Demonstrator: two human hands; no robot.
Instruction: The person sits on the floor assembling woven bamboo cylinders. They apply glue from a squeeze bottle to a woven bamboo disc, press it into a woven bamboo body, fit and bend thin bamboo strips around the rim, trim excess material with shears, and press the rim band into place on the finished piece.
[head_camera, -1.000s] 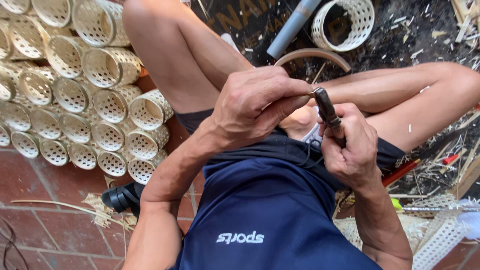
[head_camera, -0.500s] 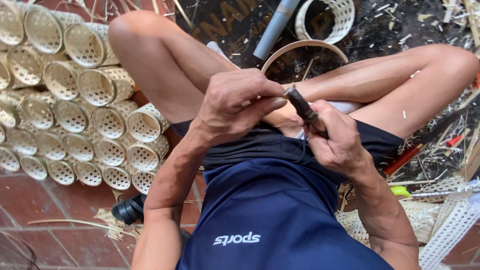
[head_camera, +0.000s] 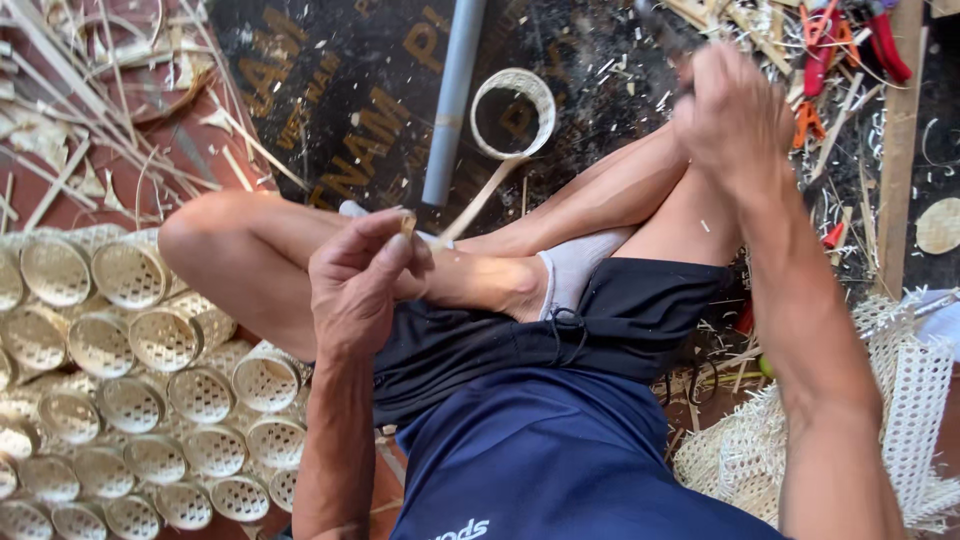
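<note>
Left hand (head_camera: 362, 272): fingers curled, thumb and forefinger pinched on the near end of a thin bamboo strip (head_camera: 470, 210), held above the crossed legs. Strip runs up and away to a small woven bamboo ring (head_camera: 513, 112) lying on the dark mat (head_camera: 300, 90), just beside a grey pipe (head_camera: 452, 95). Right hand (head_camera: 733, 118): raised near the mat's far right corner, closed into a fist around a dark handle (head_camera: 655, 22); motion-blurred, so the tool's kind cannot be told. Well apart from the left hand. Red-handled tools (head_camera: 880, 40) and bamboo offcuts scattered beyond the fist. Stacked round woven baskets (head_camera: 150, 340) along the left edge of the brick floor. White woven mesh sheet (head_camera: 915, 400) at the right edge.
</note>
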